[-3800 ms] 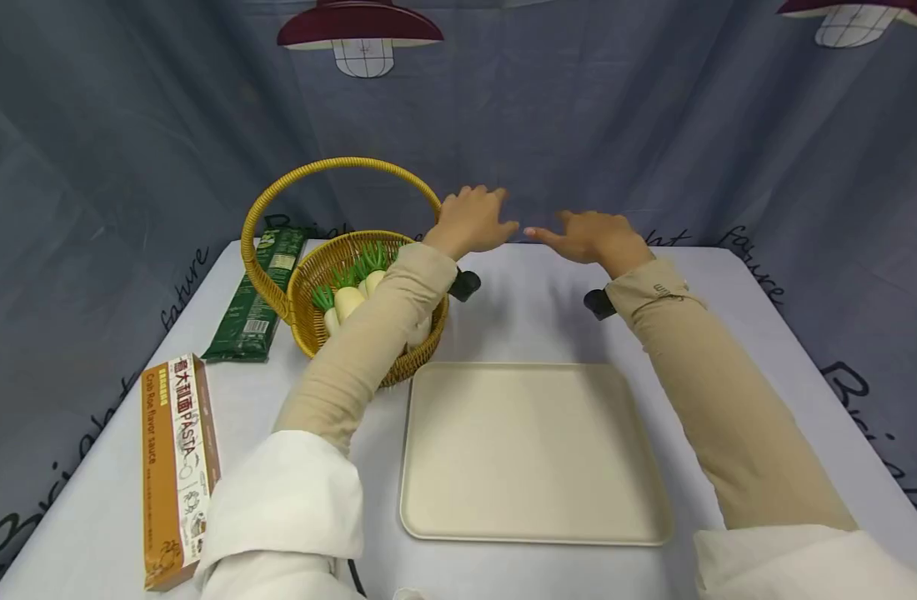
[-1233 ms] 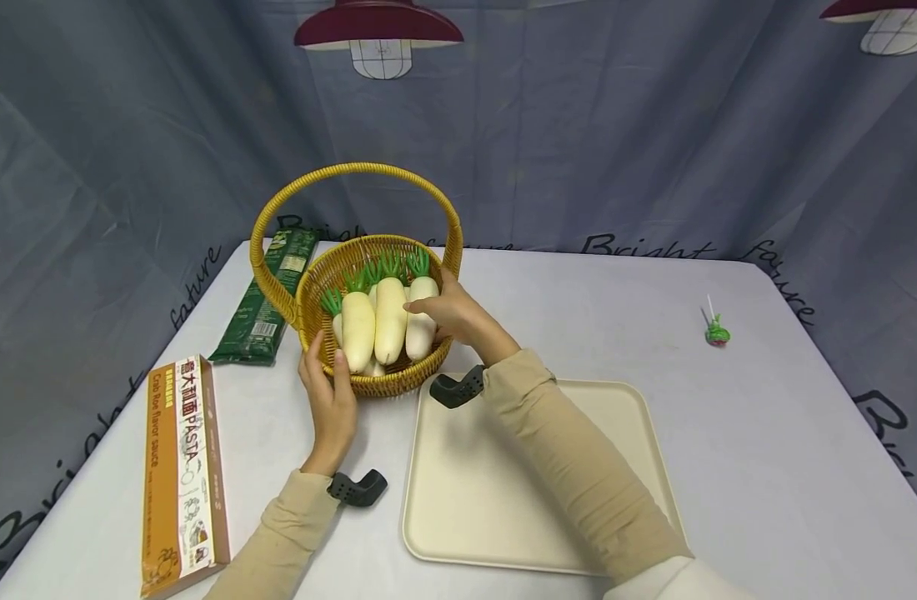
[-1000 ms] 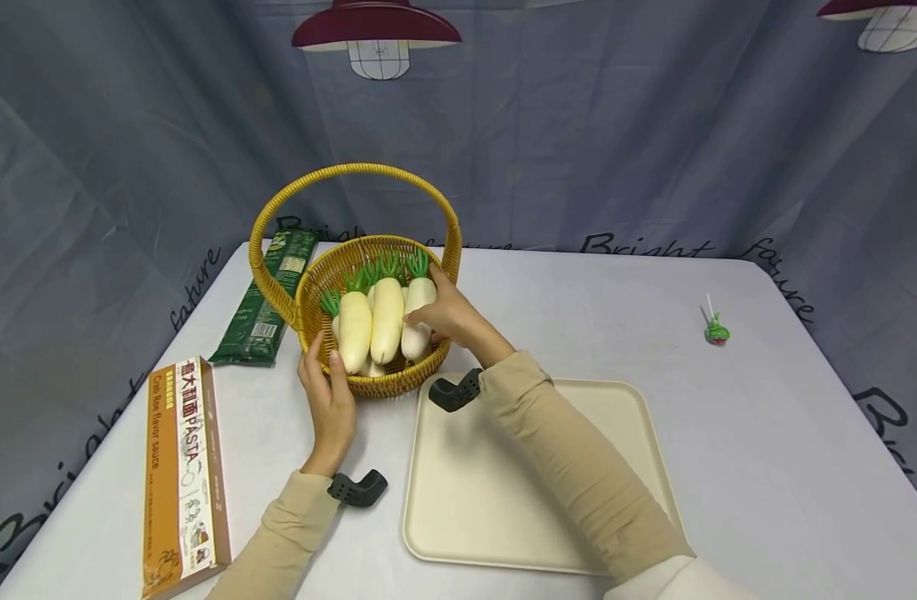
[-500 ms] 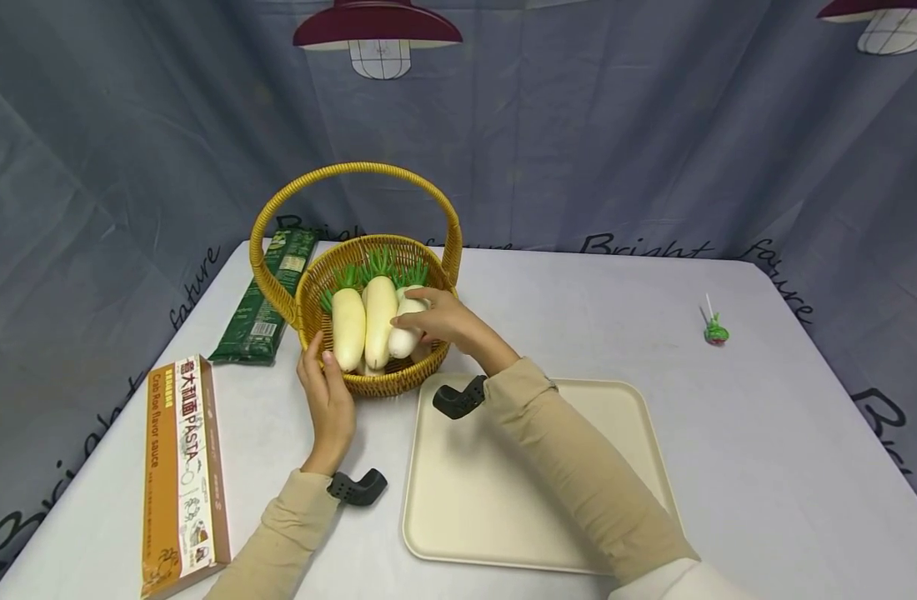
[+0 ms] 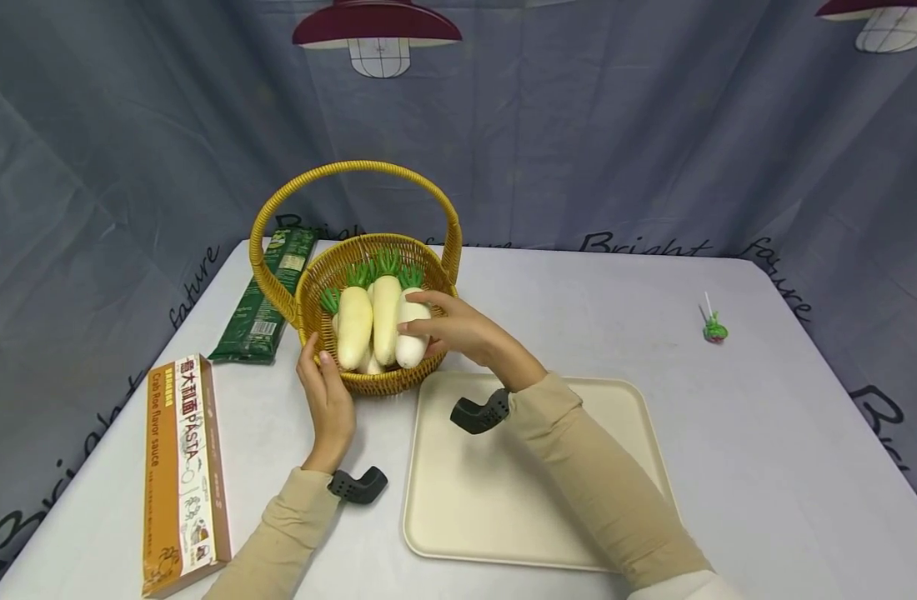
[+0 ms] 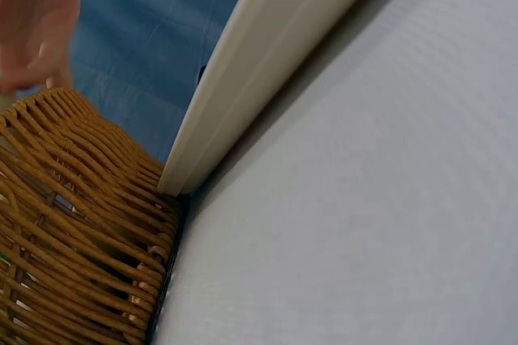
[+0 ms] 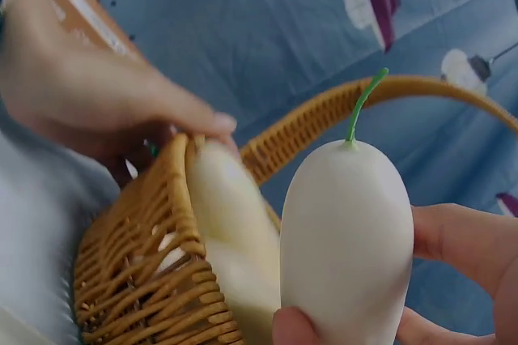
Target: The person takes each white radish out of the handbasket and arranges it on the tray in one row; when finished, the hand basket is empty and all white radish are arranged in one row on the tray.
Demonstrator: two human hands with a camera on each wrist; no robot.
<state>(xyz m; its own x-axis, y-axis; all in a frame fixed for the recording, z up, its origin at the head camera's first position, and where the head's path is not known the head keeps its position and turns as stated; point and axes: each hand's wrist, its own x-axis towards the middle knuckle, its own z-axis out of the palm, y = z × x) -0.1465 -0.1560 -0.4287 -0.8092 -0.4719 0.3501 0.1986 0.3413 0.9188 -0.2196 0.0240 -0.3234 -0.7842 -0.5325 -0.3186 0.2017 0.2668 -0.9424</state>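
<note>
A yellow wicker basket [image 5: 379, 385] with a tall handle stands at the back left, several white radishes [image 5: 355, 327] with green tops lying in it. My right hand [image 5: 469, 335] holds the rightmost white radish [image 7: 344, 232] between thumb and fingers; the right wrist view shows it standing up beside the rim, tip towards the camera. My left hand [image 5: 328, 417] grips the basket's near left rim, thumb over the edge and fingers against the outside. The lower radishes are mostly hidden under the upper ones.
A cream tray [image 5: 533, 533] lies right in front of the basket, below my right forearm. An orange pasta box [image 5: 184, 475] and a green packet [image 5: 263, 304] lie on the left. A green-wrapped lollipop [image 5: 715, 330] lies far right.
Both hands came from above the table's back to the basket. The left took its rim, the right took hold of the rightmost radish, which has shifted slightly towards me.
</note>
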